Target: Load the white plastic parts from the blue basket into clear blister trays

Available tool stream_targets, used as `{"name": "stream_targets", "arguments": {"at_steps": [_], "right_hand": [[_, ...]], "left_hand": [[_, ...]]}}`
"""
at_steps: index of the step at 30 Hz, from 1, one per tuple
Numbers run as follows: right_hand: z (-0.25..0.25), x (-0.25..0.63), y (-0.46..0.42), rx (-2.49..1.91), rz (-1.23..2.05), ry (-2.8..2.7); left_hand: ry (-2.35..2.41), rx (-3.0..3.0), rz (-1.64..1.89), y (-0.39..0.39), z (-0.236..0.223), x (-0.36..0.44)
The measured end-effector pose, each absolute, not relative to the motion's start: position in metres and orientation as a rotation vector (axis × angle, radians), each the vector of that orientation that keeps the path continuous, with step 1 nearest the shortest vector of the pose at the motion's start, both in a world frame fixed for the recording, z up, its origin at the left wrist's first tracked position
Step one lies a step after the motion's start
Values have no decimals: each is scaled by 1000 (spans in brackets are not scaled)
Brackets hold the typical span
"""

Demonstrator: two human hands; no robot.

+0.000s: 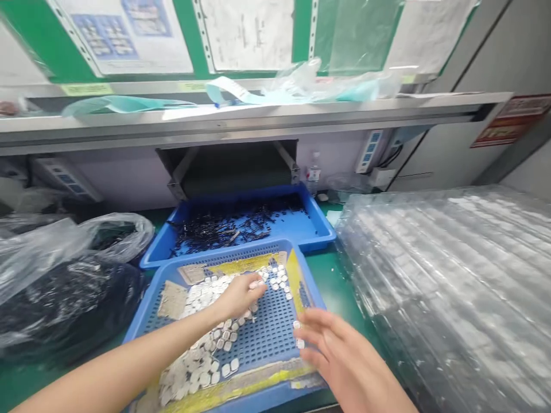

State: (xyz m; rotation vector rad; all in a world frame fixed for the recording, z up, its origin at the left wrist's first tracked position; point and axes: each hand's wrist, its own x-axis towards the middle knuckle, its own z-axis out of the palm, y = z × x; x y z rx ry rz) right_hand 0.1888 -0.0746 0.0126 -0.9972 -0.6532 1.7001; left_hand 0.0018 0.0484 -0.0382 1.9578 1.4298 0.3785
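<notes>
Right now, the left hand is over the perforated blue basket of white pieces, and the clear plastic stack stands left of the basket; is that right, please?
Not quite: the head view shows the clear plastic stack to the right of the perforated blue basket, not the left. The left hand is over the basket of white pieces.

- One left hand, one right hand.
- One perforated blue basket at the near edge of the table.
- One blue tray beyond the basket's far rim.
- White pieces in the basket: too many to count, two beside the right hand.
- Black parts in the tray: too many to count.
- One bottle near the tray's far right corner.
- Two power strips beyond the table's far edge.
</notes>
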Motion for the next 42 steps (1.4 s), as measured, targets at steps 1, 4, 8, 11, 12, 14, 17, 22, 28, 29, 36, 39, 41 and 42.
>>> {"name": "stream_targets", "arguments": {"at_steps": [1, 4, 8, 11, 12, 14, 17, 22, 28, 29, 36, 39, 41, 42], "right_hand": [[3, 177, -61, -959, 1763, -447], [-19, 146, -29, -887, 1867, -93], [-26, 122, -15, -775, 1991, 60], [-23, 120, -16, -675, 2048, 102], [-23, 121, -16, -655, 2062, 107], [-23, 124, -18, -637, 2097, 102], [-24, 126, -18, -622, 2144, 87], [-22, 122, -17, -600, 2170, 65], [-19, 122, -19, -618, 2180, 50], [-18, 122, -20, -634, 2174, 48], [-20, 125, -20, -652, 2168, 35], [-22, 124, -19, -665, 2128, 12], [-23, 123, -19, -752, 2067, -16], [-24, 123, -20, -813, 2031, -40]], "left_hand": [[1406, 1877, 401, 44, -29, 4], [1218, 1525, 567, 28, -7, 13], [1082, 1254, 672, 14, 0, 22], [1096, 1302, 740, 14, 0, 21], [1120, 1332, 804, 16, 1, 19], [1162, 1350, 922, 21, 3, 16], [1143, 1261, 998, 25, 2, 13], [1065, 1131, 1045, 23, -4, 12], [1036, 1016, 1078, 25, -6, 12], [1025, 983, 1087, 26, -5, 12], [924, 807, 1127, 30, 3, 10], [891, 775, 1066, 28, 4, 9], [877, 761, 1039, 26, 3, 10], [871, 750, 1036, 25, 3, 10]]}}
